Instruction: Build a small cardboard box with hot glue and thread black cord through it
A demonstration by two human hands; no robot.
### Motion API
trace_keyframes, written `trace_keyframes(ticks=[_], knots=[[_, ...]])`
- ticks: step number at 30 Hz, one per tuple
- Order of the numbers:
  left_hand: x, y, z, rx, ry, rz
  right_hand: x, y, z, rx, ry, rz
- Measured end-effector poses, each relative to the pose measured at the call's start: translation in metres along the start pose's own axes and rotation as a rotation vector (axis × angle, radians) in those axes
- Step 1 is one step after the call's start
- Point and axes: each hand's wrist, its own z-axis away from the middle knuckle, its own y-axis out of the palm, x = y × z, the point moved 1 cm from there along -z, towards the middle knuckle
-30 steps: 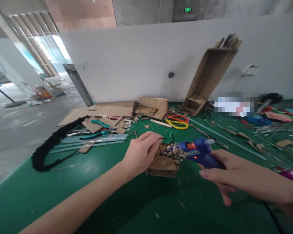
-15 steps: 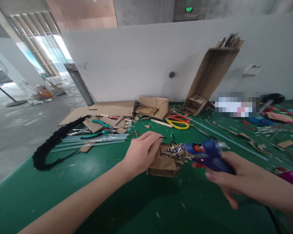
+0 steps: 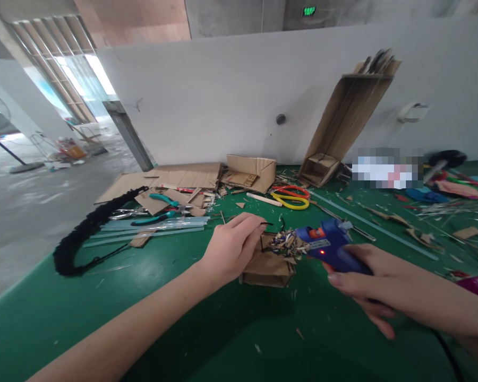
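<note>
My right hand (image 3: 368,276) is wrapped round the handle of a blue hot glue gun (image 3: 334,246) with its red light lit. The gun's front end is covered in a clump of scraps (image 3: 289,244) and points left over a small cardboard box (image 3: 269,270). My left hand (image 3: 233,244) is closed at the box's left side, fingers pinched on a thin black strand (image 3: 266,223) whose tip sticks out past them. Part of the box is hidden behind that hand and the scraps.
Left on the green table (image 3: 163,329) lie a fuzzy black strip (image 3: 79,239), teal-handled pliers (image 3: 163,199) and clear glue sticks (image 3: 175,228). Orange-yellow scissors (image 3: 290,199) and cardboard pieces (image 3: 255,172) lie behind. A tall cardboard trough (image 3: 346,116) leans on the white wall (image 3: 207,101).
My right hand has moved the glue gun slightly left and up, closer to the box. My left hand stays in nearly the same place.
</note>
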Motion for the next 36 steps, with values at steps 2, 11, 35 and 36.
trace_keyframes(ticks=[2, 11, 35, 36], knots=[[0.0, 0.0, 0.0, -0.003, 0.006, -0.002, 0.0, 0.0, -0.001, 0.025, -0.017, -0.013], [-0.001, -0.001, -0.001, -0.015, -0.008, -0.009, -0.009, 0.001, -0.001, -0.092, -0.016, -0.056], [-0.001, 0.0, 0.0, 0.002, -0.02, -0.023, -0.005, 0.014, 0.008, -0.255, -0.009, 0.007], [-0.001, 0.0, 0.0, 0.003, -0.023, -0.023, -0.004, 0.015, 0.008, -0.249, -0.013, 0.008]])
